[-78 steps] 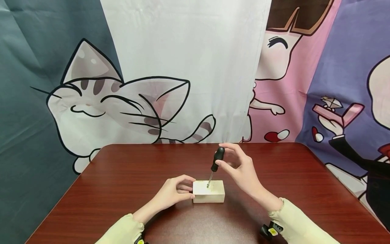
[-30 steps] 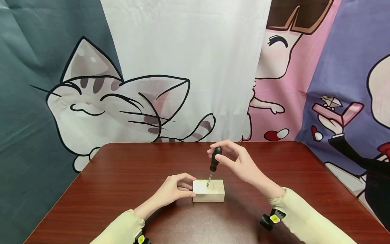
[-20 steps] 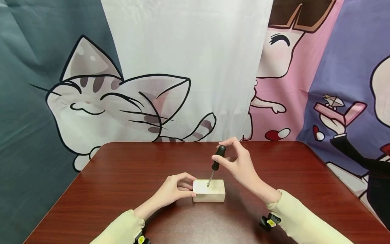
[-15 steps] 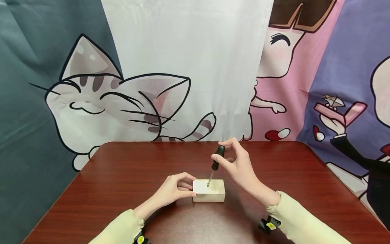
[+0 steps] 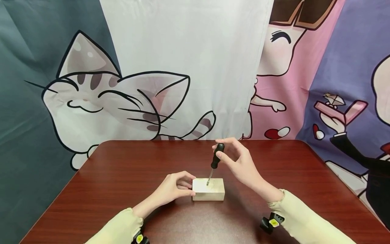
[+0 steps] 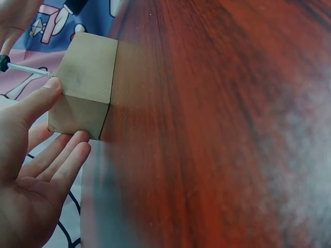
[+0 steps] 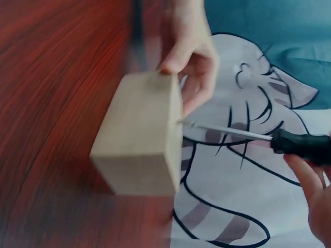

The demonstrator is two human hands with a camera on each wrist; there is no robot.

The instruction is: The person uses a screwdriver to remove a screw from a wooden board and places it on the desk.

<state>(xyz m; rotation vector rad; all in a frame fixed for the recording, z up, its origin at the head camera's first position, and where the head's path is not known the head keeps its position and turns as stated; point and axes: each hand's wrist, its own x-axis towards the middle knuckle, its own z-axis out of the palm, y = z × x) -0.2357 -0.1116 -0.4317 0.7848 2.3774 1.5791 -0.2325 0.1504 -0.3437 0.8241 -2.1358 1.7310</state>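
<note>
A pale wooden block [image 5: 208, 194] lies on the table in front of me. My left hand [image 5: 175, 189] grips its left end, thumb at the near side and fingers behind; the left wrist view shows the thumb on the block's edge. My right hand [image 5: 240, 166] pinches the black handle of a screwdriver [image 5: 217, 156] between thumb and fingers. The screwdriver leans slightly right, and its metal shaft [image 7: 227, 129] runs down to a small screw [image 7: 185, 123] in the block's top face. How deep the screw sits is too small to tell.
The reddish-brown wooden table [image 5: 137, 159] extends around the block on every side. Behind it hangs a cartoon-printed cloth [image 5: 189, 51] with a cat. Both sleeved wrists carry small black cameras, such as the right wrist camera [image 5: 272, 222].
My right fingers shift on the handle, opening and closing around it, and the screwdriver's lean varies slightly. My left hand and the block stay put; the head view tilts a little.
</note>
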